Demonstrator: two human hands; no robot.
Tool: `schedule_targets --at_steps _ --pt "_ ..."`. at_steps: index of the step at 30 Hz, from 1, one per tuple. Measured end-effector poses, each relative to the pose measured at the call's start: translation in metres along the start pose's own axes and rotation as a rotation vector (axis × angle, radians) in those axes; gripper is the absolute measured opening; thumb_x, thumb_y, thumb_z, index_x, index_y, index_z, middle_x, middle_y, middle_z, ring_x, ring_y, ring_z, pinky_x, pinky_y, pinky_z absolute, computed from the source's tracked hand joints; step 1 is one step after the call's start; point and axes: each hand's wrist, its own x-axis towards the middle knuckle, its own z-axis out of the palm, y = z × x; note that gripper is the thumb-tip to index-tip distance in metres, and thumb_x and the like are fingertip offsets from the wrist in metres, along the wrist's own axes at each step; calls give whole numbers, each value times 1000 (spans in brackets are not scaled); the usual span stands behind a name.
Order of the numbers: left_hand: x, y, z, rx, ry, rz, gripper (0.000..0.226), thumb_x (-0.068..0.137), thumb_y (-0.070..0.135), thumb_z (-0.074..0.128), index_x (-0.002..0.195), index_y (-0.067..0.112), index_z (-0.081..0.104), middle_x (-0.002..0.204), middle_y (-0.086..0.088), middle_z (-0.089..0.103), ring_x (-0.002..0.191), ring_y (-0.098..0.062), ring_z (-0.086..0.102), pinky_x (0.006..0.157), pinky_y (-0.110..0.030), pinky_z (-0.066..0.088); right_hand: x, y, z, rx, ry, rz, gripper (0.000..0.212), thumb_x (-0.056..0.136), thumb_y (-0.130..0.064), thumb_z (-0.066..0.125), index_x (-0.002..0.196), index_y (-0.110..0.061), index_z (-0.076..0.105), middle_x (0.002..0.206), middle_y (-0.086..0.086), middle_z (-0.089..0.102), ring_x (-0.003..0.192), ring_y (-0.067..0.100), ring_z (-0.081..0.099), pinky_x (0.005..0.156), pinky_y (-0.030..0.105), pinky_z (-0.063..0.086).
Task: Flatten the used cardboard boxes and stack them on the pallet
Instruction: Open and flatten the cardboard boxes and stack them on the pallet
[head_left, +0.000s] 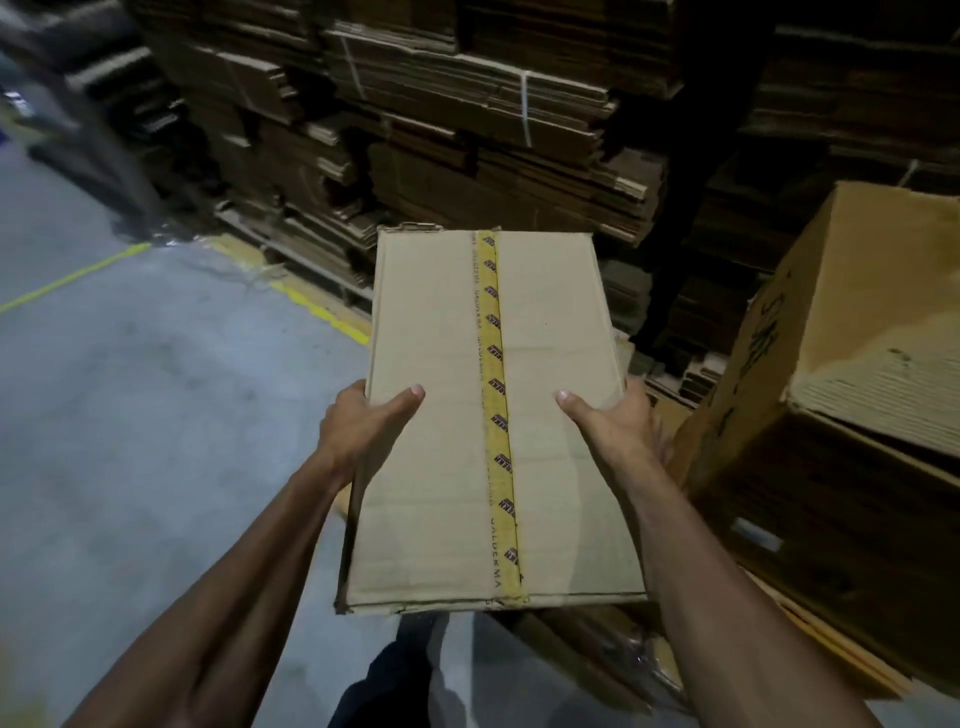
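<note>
Flattened cardboard box (441, 415), matte tan, rectangular, yellow printed tape (496, 415) lengthwise; gripped at both edges, left hand (358, 431) and right hand (618, 431), thumbs on top.

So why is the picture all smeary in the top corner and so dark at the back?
Head view: the upper left corner is smeared by motion blur; the flattened cardboard stacks behind sit in dim light; the taped box in both hands is sharp and brightest; straight edges bow from the wide lens.
</note>
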Motion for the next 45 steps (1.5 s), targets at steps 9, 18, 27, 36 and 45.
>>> schedule_targets --at_steps 9,18,27,36,45 --pt "-121 -60 -88 -13 191 -117 55 71 72 67 95 23 65 89 4 70 85 -20 65 74 -36 56 -101 -12 19 -52 -170 -192 90 70 -75 69 140 -26 41 130 9 61 120 36 54 100 46 43" --pt "-219 -158 -150 -125 313 -240 50 74 67 72 95 22 65 90 4 71 88 -21 66 76 -36 54 -200 -9 83 -117 -357 -278 88 69 -75 70 139 -29 41 132 9 59 121 37 53 98 45 43" --pt "-299 -309 -152 -252 302 -510 73 60 75 78 107 24 55 114 9 66 108 -19 63 100 -46 50 -284 67 188 -299 -546 -232 94 71 -75 69 145 -26 39 139 11 55 127 37 51 101 46 43" --pt "-318 -511 -60 -380 350 -732 78 50 75 85 111 31 68 104 10 76 97 -18 73 90 -51 57 -278 211 352 -466 -668 -231 91 73 -75 68 145 -28 37 130 11 61 119 38 55 97 46 43" --pt "-318 -628 42 -419 485 -743 76 58 59 88 121 30 56 113 10 72 102 -12 70 93 -46 56 -254 336 460 -452 -618 -247 95 71 -71 71 148 -34 29 136 10 59 122 40 53 105 51 39"
